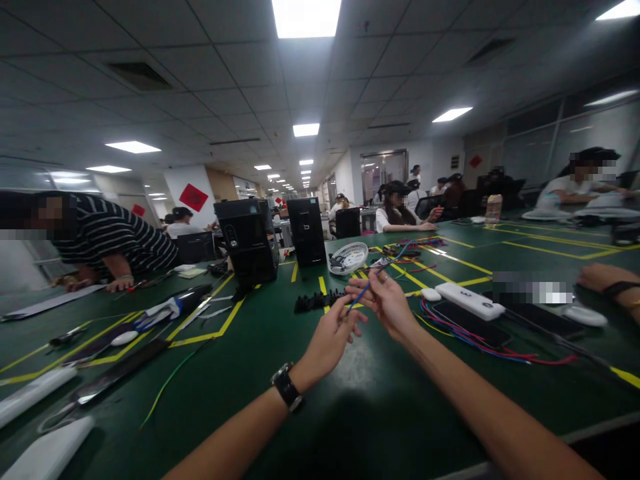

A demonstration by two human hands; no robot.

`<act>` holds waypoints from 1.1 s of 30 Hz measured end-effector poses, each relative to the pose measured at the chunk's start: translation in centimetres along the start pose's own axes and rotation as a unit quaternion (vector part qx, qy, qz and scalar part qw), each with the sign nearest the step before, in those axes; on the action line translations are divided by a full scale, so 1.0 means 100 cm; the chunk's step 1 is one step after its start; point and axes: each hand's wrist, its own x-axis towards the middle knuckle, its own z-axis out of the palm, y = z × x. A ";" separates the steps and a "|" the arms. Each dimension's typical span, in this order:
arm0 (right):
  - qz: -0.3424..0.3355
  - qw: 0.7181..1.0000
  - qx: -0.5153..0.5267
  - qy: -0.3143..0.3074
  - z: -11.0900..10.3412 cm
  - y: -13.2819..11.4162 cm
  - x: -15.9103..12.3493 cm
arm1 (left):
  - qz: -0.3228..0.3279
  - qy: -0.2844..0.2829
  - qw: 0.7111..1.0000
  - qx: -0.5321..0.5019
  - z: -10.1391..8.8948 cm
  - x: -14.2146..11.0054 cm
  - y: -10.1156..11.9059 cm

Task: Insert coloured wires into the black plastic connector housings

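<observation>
A blue wire (361, 297) runs slantwise between my hands above the green table. My left hand (327, 337), with a dark-strapped watch on its wrist, is closed in a pinch on the wire's lower end. Higher up, my right hand (387, 303) has its thumb and forefinger on the same wire, with its other fingers partly spread. Past that hand, a blue length reaches up towards the wires at the back. Just behind my hands lies a row of small black parts (315, 302), whose kind I cannot make out.
Two black computer cases (250, 247) (306, 230) and a white basket (349, 259) stand beyond my hands. On the right lie bundled wires (470, 341) and a white power bank (470, 301). A green-yellow wire (167, 383) lies left. People sit around the table.
</observation>
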 end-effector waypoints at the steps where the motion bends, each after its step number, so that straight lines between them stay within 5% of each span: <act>1: 0.007 1.000 0.004 0.002 0.002 0.007 -0.001 | -0.008 0.011 1.000 -0.026 0.001 -0.001 -0.002; 6: 0.032 0.997 -0.057 -0.036 0.009 0.024 -0.008 | -0.005 0.156 0.986 -0.065 -0.029 -0.012 -0.011; 10: 0.125 0.934 -0.260 -0.210 0.018 0.030 -0.024 | 0.010 0.248 0.969 -0.012 -0.073 -0.025 -0.011; 13: -0.005 0.856 -0.435 -0.279 0.033 0.032 -0.041 | -0.007 0.238 0.971 0.018 -0.098 -0.035 -0.010; 16: -0.206 0.790 -0.530 -0.230 0.048 0.030 -0.049 | -0.047 0.176 0.983 -0.034 -0.104 -0.042 -0.011; 18: -0.246 0.770 -0.560 -0.184 0.052 0.031 -0.046 | -0.072 0.115 0.987 -0.082 -0.100 -0.043 -0.012; 22: -0.133 0.776 -0.588 -0.188 0.042 0.046 -0.031 | -0.078 0.031 0.991 -0.101 -0.086 -0.029 -0.025; 26: -0.086 0.809 -0.562 -0.149 0.022 0.061 -0.017 | -0.011 0.108 0.991 0.079 -0.093 0.004 -0.067; 28: -0.074 0.822 -0.555 -0.109 0.012 0.063 -0.011 | -0.001 0.161 0.957 0.242 -0.106 0.022 -0.094; 30: -0.061 0.831 -0.547 -0.083 0.003 0.062 -0.006 | -0.055 0.195 0.913 0.353 -0.118 0.037 -0.117; 33: -0.032 0.856 -0.510 -0.077 -0.004 0.062 -0.003 | -0.144 0.137 0.888 0.415 -0.129 0.052 -0.136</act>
